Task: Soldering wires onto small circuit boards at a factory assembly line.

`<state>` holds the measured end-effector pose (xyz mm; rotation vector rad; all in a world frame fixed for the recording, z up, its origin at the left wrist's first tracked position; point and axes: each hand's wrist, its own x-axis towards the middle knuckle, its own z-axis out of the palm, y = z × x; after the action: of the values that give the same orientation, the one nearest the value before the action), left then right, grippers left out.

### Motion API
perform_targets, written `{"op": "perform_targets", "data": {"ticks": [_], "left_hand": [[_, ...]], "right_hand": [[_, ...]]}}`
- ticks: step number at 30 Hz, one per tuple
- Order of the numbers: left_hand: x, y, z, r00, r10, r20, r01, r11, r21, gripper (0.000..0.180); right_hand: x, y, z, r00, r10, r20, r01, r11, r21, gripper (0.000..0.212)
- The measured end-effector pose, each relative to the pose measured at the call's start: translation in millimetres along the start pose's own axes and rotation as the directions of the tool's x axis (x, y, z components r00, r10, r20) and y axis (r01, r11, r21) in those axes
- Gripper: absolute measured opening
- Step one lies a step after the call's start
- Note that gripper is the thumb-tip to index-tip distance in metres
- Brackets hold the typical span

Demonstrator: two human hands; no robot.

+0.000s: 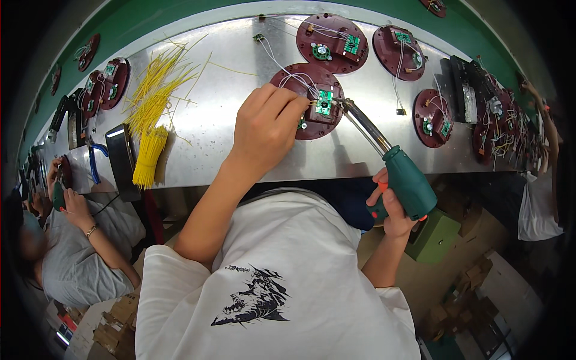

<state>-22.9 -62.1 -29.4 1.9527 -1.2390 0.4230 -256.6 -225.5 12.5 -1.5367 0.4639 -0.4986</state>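
A round dark-red plastic housing lies on the metal bench in front of me, with a small green circuit board mounted on it and white wires leading off. My left hand is closed in a pinch at the board's left edge; what sits between the fingertips is too small to make out. My right hand grips a green soldering gun by its handle, a finger at the orange trigger. The gun's metal tip reaches the right edge of the board, where I cannot tell whether it touches.
More dark-red housings with boards lie beyond and to the right. Left stands a bundle of yellow wires, beside a black case and blue pliers. Piled parts crowd the right end. A co-worker's arm is at the left.
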Motion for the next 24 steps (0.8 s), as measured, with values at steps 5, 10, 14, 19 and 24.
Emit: {"op": "perform_targets", "data": {"ticks": [5,10,14,19,24], "left_hand": [[-1,2,-2,1.0,0.001,0.001,-0.001,1.0,0.023,0.024],[4,5,-2,0.999,0.017,-0.038,-0.014,0.998,0.067,0.02],[5,6,-5,0.997,0.006,-0.078,0.002,0.996,0.093,0.026],[38,23,-26,0.98,-0.038,0.197,0.033,0.999,0.028,0.048],[51,5,-28,0.962,0.009,0.275,0.012,0.997,-0.073,0.06]], "right_hand": [[-3,2,-5,0.999,-0.036,0.031,0.038,0.998,-0.047,0.033],[-5,6,-8,0.999,-0.052,0.002,0.052,0.998,-0.017,0.034],[-3,6,-10,0.998,-0.054,-0.009,0.054,0.999,0.0,0.034],[-7,7,-16,0.996,-0.061,-0.06,0.064,0.997,0.048,0.032],[-15,14,-25,0.985,-0.063,-0.16,0.078,0.993,0.089,0.031]]}}
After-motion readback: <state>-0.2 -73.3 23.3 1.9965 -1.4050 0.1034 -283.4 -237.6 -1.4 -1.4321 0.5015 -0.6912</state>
